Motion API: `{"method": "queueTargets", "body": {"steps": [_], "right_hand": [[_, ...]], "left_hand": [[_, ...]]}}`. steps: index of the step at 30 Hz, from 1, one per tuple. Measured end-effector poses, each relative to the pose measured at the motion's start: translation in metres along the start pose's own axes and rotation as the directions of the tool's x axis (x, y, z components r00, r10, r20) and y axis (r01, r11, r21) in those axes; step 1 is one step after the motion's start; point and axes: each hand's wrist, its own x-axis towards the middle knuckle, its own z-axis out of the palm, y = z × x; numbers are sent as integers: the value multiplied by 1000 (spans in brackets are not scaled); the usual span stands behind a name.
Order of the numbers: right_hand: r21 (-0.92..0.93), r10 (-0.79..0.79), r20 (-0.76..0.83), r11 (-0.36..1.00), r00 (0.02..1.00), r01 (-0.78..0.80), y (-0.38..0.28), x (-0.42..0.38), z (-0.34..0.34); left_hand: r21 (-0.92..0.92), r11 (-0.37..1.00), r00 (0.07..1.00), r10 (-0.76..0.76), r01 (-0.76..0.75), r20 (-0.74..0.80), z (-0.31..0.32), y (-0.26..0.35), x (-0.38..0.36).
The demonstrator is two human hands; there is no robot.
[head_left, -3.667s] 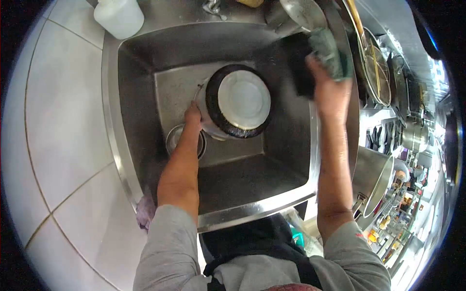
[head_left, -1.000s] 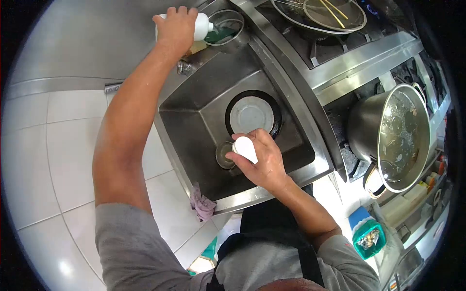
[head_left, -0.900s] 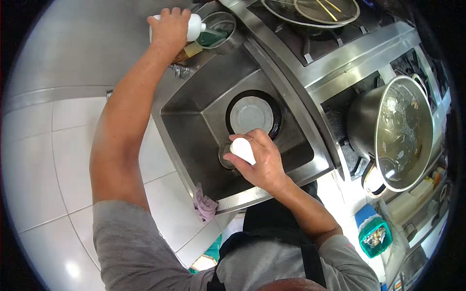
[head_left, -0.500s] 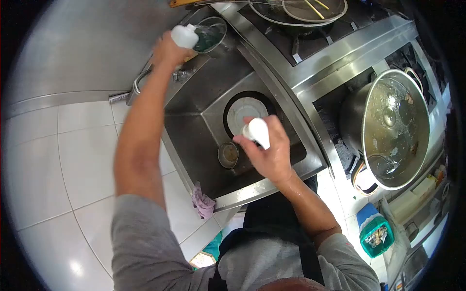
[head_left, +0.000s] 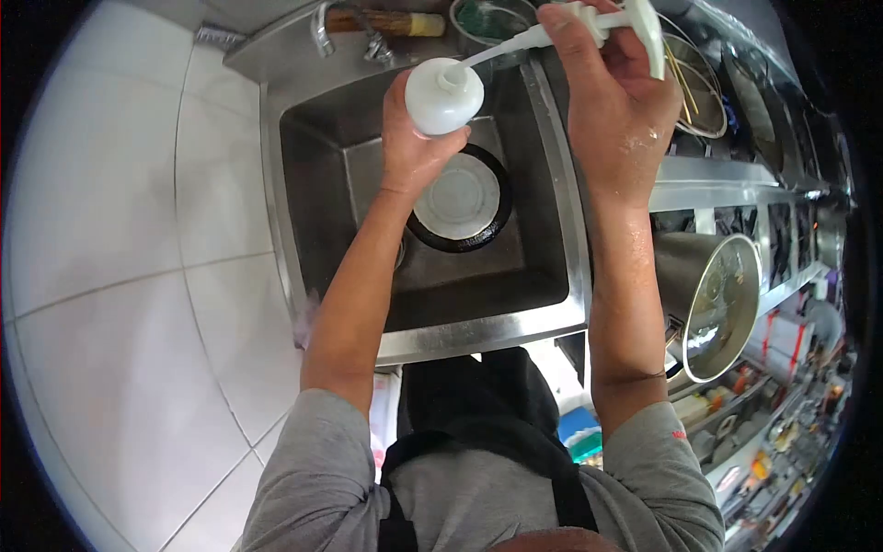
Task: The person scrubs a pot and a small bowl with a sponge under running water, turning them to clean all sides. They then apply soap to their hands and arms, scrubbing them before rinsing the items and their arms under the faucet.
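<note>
Over the steel sink [head_left: 432, 345], my left hand [head_left: 414, 152] is wrapped round a white bottle [head_left: 444, 106] whose neck is uncapped. My right hand [head_left: 616, 110] grips a white pump top [head_left: 589, 28] up and to the right of it. The pump's long thin tube slants down to the left, its tip at the bottle's mouth. Below the bottle, a round pale plate [head_left: 460, 198] with a black rim lies on the sink floor. A small round item beside it is mostly hidden by my left arm.
A faucet [head_left: 372, 46] and a wooden-handled brush [head_left: 391, 22] are at the sink's back edge, beside a bowl [head_left: 487, 20] with a green scourer. To the right stand a stove, a pan with chopsticks [head_left: 685, 87] and a large pot [head_left: 722, 308] of liquid.
My left hand has brought the bottle from the back ledge to over the sink. My right hand has moved up and right with the pump top. The view has shifted.
</note>
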Motion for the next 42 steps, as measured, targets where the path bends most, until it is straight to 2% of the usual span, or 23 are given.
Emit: {"method": "queueTargets", "body": {"steps": [3,4,6,8,9,11,14,18,20,24,26,27,28,29,30,32,34,35,36,37,38,40,42], "right_hand": [[-201,21,229,979,973,26,18,-16,27],[-325,-55,245,936,968,135,45,-21,35],[-480,109,225,877,968,13,62,-48,61],[-629,-73,191,756,979,179,91,-78,82],[-681,-33,177,717,984,147,95,-90,89],[-614,-28,285,762,958,205,88,-124,90],[-492,-35,381,838,924,235,88,-140,91],[-344,217,299,933,929,-107,111,-97,110],[-454,26,600,834,799,314,125,-83,114],[-471,-35,610,787,791,398,129,-85,111],[-512,-19,528,791,849,336,129,-62,96],[-525,-72,503,766,861,371,136,-47,87],[-610,-94,475,682,875,404,154,-20,70],[-689,-193,427,563,883,456,176,11,55],[-757,82,427,578,900,306,181,45,43],[-839,298,521,349,800,417,234,101,22],[-687,505,688,224,520,691,292,139,6],[-555,535,756,220,376,803,311,149,0],[-890,757,423,245,498,385,286,147,18],[-877,907,296,135,298,461,262,154,41],[-879,911,290,134,292,457,281,154,34],[-863,745,396,102,537,495,335,159,15],[-841,703,456,141,545,522,349,151,2]], "left_hand": [[-37,999,997,-28,25,-67,-26,-1,-11],[1,1000,997,-10,10,-82,-34,-3,-14],[39,998,992,-43,47,-116,-45,10,-13],[87,993,987,-69,83,-147,-56,7,-17],[-25,987,973,-163,161,-164,-59,-5,-25],[-247,924,930,-336,293,-153,-67,-25,-36],[-56,972,909,-233,228,-347,-78,-37,-42],[-52,975,933,-221,215,-282,-91,-24,-39],[-56,970,918,-243,238,-315,-88,-42,-49],[-200,957,894,-273,212,-355,-86,-77,-54],[-127,928,845,-371,349,-385,-102,-106,-39],[70,903,799,-337,424,-498,-110,-122,-25],[-40,906,753,-375,422,-542,-120,-133,-5],[-118,957,787,-284,264,-548,-130,-161,12],[11,964,822,-221,266,-524,-142,-173,31],[187,929,836,-184,320,-517,-157,-195,59],[233,889,815,-220,394,-537,-162,-219,72],[237,914,838,-166,328,-519,-167,-245,77],[239,935,859,-114,263,-499,-170,-263,75],[241,930,862,-131,278,-490,-172,-266,71],[245,938,895,-121,245,-429,-174,-264,74],[250,945,922,-108,212,-371,-177,-266,72],[-59,990,938,-140,128,-318,-176,-267,56]]}}
